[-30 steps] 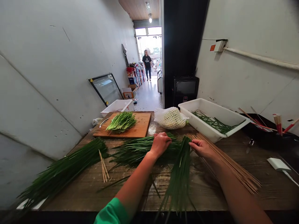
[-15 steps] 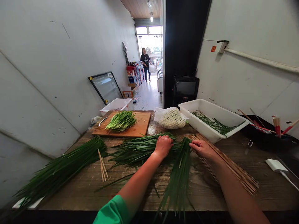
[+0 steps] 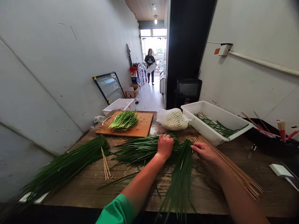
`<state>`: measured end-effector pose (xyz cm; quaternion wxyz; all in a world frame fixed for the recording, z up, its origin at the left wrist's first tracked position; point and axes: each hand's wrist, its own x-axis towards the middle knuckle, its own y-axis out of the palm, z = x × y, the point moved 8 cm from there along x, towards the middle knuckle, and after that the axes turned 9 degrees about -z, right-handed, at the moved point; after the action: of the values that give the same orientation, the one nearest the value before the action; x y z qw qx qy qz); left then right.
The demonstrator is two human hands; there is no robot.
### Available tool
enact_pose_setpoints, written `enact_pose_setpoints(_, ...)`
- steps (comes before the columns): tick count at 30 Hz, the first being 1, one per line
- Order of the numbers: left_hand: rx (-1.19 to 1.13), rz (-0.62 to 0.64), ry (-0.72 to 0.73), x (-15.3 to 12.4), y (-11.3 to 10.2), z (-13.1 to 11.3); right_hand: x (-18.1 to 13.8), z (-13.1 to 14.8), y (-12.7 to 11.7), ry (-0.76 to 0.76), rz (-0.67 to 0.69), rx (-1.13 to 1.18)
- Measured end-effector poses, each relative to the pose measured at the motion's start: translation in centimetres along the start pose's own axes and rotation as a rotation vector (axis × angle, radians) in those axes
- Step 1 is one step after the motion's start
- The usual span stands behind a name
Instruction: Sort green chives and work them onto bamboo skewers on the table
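Note:
My left hand [image 3: 165, 146] rests on the middle pile of garlic chives [image 3: 137, 149], its fingers curled down into the leaves. At the top end of a second bunch of garlic chives [image 3: 179, 180], my right hand [image 3: 202, 151] pinches thumb and fingers together at the ends. That bunch fans toward me and hangs over the table's front edge. Bamboo skewers [image 3: 235, 168] lie in a long bundle under and beside my right wrist. Several short sticks [image 3: 106, 165] lie left of my left forearm. The tips of my left fingers are hidden.
A large heap of chives [image 3: 67, 165] lies at left. Cut chives [image 3: 125, 120] sit on a cutting board [image 3: 146, 124]. Behind my hands are a net-wrapped bundle [image 3: 173, 119] and a white tub [image 3: 240, 121] with loose chives. A person [image 3: 149, 65] stands near the doorway.
The view has shifted slightly, so everything sits a little further right. Both hands keep nearly the same hold on the chives. The distant person has tilted the white thing they carry.

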<state>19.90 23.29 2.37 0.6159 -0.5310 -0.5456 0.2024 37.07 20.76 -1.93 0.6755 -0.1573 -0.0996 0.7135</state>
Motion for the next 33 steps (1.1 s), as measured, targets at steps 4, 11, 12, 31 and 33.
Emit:
enact_pose_setpoints(4, -0.147, -0.11, -0.05, 0.2, -0.7, 0.6, 0.1, 0.0, 0.0, -0.006, 0.004, 0.001)
enact_pose_setpoints(11, -0.514, -0.169, -0.253, 0.4, 0.0, 2.3, 0.2, 0.4, 0.4, -0.05, -0.017, 0.002)
enact_pose_setpoints(12, -0.531, -0.165, -0.251, 0.4, 0.0, 2.3, 0.2, 0.5, 0.5, -0.054, -0.03, 0.0)
enact_pose_setpoints(31, -0.62, -0.217, -0.268, 0.3, -0.4, 2.3, 0.2, 0.1, 0.8, -0.075, -0.058, -0.034)
enact_pose_setpoints(33, -0.615, -0.223, -0.261, 0.3, -0.5, 2.2, 0.2, 0.3, 0.8, -0.085, -0.062, -0.061)
